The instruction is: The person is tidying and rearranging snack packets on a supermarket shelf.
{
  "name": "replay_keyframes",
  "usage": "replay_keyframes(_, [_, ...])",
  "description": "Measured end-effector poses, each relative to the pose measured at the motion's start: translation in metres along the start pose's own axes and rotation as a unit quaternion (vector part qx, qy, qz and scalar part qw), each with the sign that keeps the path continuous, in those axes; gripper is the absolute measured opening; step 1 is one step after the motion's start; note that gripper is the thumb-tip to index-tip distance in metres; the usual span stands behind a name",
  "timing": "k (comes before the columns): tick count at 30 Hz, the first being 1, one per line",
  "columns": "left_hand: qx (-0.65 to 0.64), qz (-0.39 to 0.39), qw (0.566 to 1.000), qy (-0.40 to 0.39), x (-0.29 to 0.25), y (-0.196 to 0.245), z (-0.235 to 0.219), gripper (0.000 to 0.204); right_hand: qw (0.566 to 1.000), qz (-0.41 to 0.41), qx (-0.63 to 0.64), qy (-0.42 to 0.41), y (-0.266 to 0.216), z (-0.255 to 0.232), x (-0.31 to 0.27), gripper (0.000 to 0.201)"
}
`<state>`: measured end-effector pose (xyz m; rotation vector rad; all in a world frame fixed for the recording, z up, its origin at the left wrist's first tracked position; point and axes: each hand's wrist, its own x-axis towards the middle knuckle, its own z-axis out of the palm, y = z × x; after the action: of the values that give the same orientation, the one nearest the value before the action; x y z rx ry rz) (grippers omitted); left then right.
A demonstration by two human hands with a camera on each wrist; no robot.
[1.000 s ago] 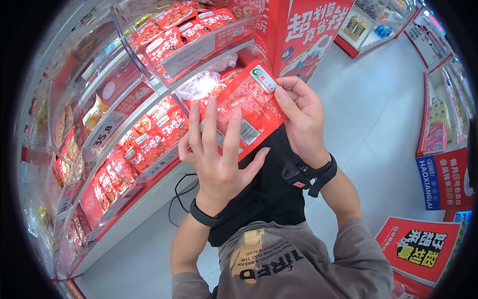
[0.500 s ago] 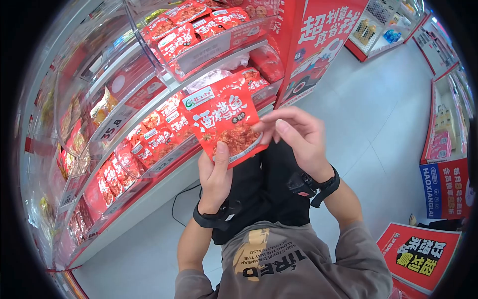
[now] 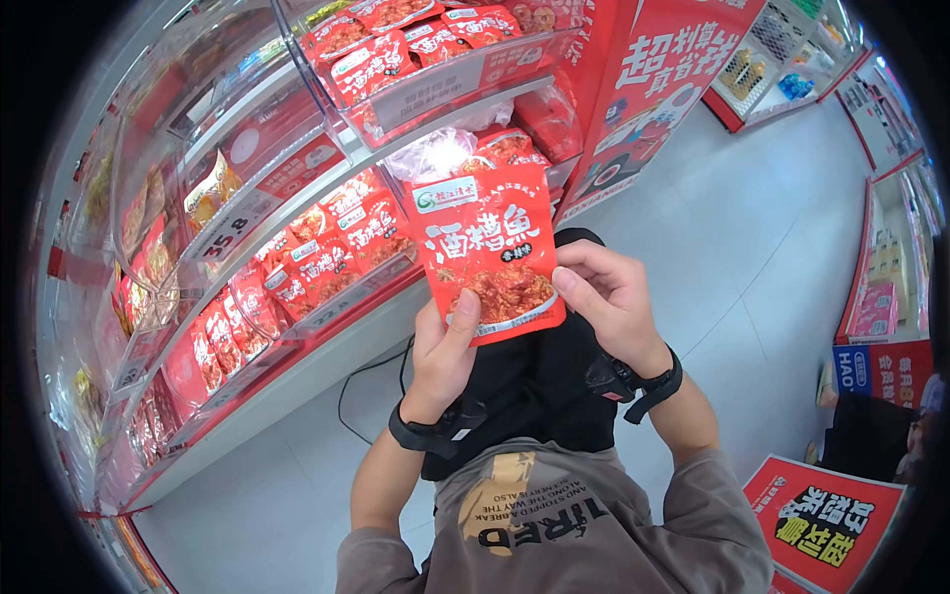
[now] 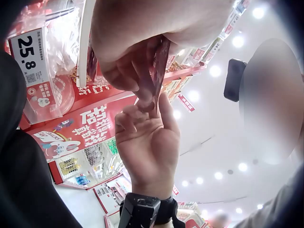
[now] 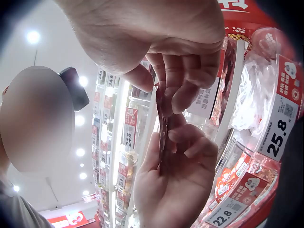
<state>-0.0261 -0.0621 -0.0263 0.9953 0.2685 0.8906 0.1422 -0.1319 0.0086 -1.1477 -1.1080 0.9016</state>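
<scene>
One red packet [image 3: 485,252], white lettering [image 3: 482,234] above pictured food [image 3: 507,289]; left hand [image 3: 441,358] and right hand [image 3: 616,299], two counted, fingers [image 3: 594,257] pinching its edges

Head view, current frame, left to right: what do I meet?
35.8 price label → red 酒糟魚 pouch in the hands → right hand → red sign at lower right.

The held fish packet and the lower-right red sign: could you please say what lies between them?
In the head view, the right hand, wrist strap, forearm and pale floor lie between the fish packet and red sign.
</scene>
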Motion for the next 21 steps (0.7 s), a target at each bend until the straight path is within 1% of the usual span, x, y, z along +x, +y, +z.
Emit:
replay_keyframes(4, [-0.01, -0.017, 1.0, -0.009, -0.004, -0.007, -0.002, 0.036, 1.0, -0.001, 0.009, -0.004, 0.001, 0.0, 0.001, 0.019])
replay_keyframes(7, [-0.032, -0.023, 0.999, 0.001, -0.004, -0.009, 0.0, 0.037, 1.0, 0.002, 0.023, -0.009, 0.002, 0.0, 0.001, 0.019])
replay_keyframes(21, [-0.05, -0.036, 0.998, -0.01, -0.006, -0.013, 0.003, 0.039, 0.998, 0.022, 0.065, -0.015, 0.009, -0.005, -0.004, 0.017])
